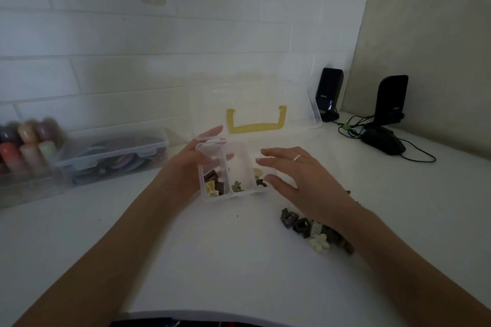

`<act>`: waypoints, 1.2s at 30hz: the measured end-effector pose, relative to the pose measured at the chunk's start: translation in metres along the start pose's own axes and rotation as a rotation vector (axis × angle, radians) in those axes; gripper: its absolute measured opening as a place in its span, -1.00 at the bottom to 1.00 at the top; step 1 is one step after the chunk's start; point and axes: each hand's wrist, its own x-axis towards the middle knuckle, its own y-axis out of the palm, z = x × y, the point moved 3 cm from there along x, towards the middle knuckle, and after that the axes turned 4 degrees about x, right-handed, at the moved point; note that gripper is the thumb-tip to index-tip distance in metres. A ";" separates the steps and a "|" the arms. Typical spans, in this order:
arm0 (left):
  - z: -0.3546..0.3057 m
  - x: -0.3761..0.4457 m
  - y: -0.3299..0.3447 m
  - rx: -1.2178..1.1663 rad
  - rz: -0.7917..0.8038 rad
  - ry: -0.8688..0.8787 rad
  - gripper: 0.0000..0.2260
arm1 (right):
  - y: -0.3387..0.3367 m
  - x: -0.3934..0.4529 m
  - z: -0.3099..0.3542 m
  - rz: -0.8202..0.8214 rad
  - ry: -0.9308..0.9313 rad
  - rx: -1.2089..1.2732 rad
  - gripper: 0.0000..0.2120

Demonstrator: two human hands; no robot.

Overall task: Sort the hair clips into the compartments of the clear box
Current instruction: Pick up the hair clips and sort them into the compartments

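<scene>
Lying nearest on the white table, a loose heap of hair clips is seen under the right forearm, brown and dark ones mixed with a cream flower-shaped clip; bare tabletop is left open between this heap and the clear box. The box is set just beyond, its compartments running away from the viewer as long narrow wells side by side. Brown and cream clips are held in the left compartment, an olive clip in the middle one, and further clips in the right one. The box's left wall is grasped by the left hand, with the thumb curled over into the left compartment. The right hand is held released above the box's right side, fingers spread and nearly straight, nothing in it; a ring is worn. Behind, the raised lid with a yellow handle stands upright. Farther left a closed storage box and blurred coloured bottles are placed; far right, two black speakers and a mouse.
</scene>
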 end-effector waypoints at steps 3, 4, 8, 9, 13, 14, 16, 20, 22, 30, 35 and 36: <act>0.001 -0.001 -0.002 0.002 -0.035 -0.001 -0.49 | -0.012 0.000 -0.001 -0.090 0.037 0.071 -0.79; 0.001 -0.001 -0.004 0.007 -0.044 -0.002 -0.51 | -0.018 0.000 -0.001 -0.105 0.049 0.082 -0.85; 0.000 -0.004 -0.007 0.004 -0.049 -0.007 -0.45 | -0.029 -0.001 -0.006 0.111 0.129 0.222 -0.94; 0.000 -0.003 -0.007 0.002 -0.050 -0.011 -0.45 | -0.028 -0.002 -0.008 0.209 0.155 0.244 -0.92; 0.000 -0.002 -0.008 -0.013 -0.046 -0.017 -0.49 | -0.020 -0.005 -0.014 0.431 0.262 0.270 -0.85; 0.000 -0.002 -0.008 -0.021 -0.041 -0.016 -0.47 | -0.019 -0.006 -0.013 0.459 0.273 0.274 -0.86; -0.001 -0.001 -0.008 -0.032 -0.028 -0.014 -0.41 | -0.016 -0.007 -0.012 0.503 0.262 0.263 -0.91; 0.000 0.000 -0.008 -0.040 -0.006 -0.017 -0.42 | -0.018 -0.005 -0.005 0.387 0.192 0.344 -0.95; -0.001 0.001 -0.007 -0.057 0.007 -0.016 -0.36 | -0.024 -0.002 -0.002 0.219 0.167 0.470 -0.95; -0.002 0.000 -0.006 -0.084 0.036 -0.024 -0.26 | -0.034 -0.001 -0.006 -0.310 0.151 0.160 -0.97; -0.001 0.001 -0.008 -0.082 0.054 -0.024 -0.25 | -0.027 -0.001 -0.005 -0.256 0.124 0.096 -0.96; -0.001 0.001 -0.008 -0.080 0.058 -0.024 -0.26 | -0.025 -0.001 -0.005 -0.250 0.121 0.095 -0.96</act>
